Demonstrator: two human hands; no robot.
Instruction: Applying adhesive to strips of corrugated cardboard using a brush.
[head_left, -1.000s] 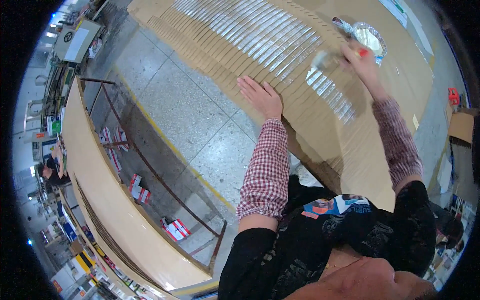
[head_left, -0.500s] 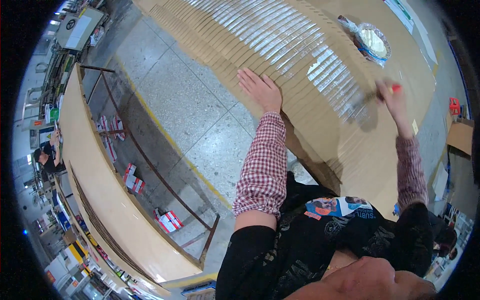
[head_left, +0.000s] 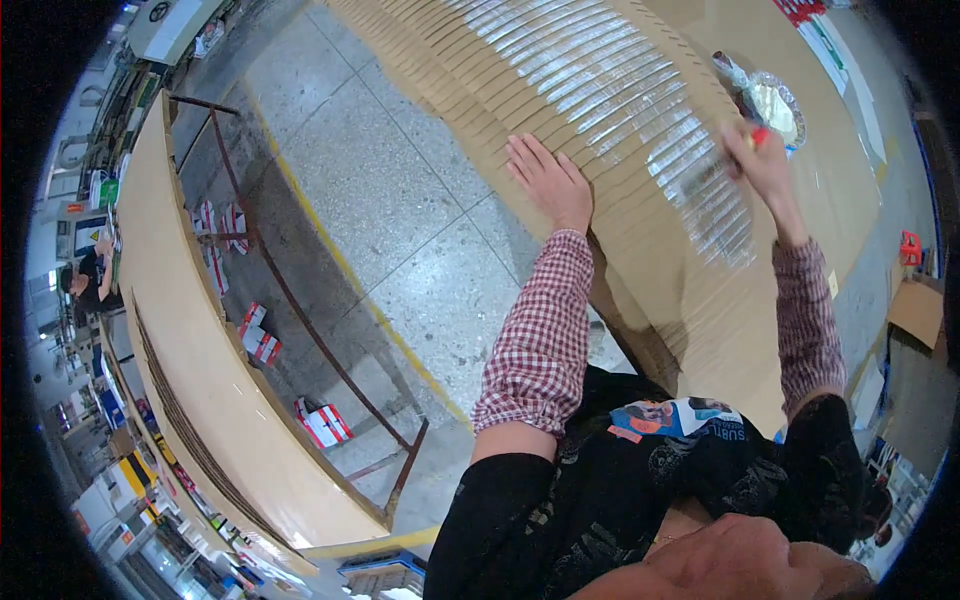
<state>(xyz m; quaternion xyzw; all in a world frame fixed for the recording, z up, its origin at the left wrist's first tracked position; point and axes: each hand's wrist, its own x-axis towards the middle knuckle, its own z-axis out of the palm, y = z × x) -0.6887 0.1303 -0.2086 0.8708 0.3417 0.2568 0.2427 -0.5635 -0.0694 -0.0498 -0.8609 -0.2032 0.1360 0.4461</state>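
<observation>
A row of narrow brown strips [head_left: 480, 95] lies side by side on the table, with a glossy, wet-looking whitish coating over their middle. My left hand [head_left: 555, 185] rests flat on the ends of the strips nearest the left edge, fingers stretched out. Closed around a brush with a red and yellow handle end [head_left: 759, 136], my right hand [head_left: 765, 170] is over the far side of the coated area. The brush head is smeared by motion. Just beyond that hand stands a plastic-covered bowl [head_left: 797, 100] of white paste [head_left: 773, 108], partly hidden by it.
Beside the bowl lies a dark plastic-wrapped item [head_left: 730, 70]. Brown sheeting [head_left: 840, 190] covers the tabletop. Across the floor [head_left: 420, 230] at left stands a long curved-looking table [head_left: 215, 330] with a metal frame, red-and-white packages [head_left: 325, 424] beneath. Another person [head_left: 90, 280] is at far left.
My right hand with the brush has moved away from me and leftward over the strips, nearer the bowl. My left hand stays on the strips; the whole view has shifted slightly.
</observation>
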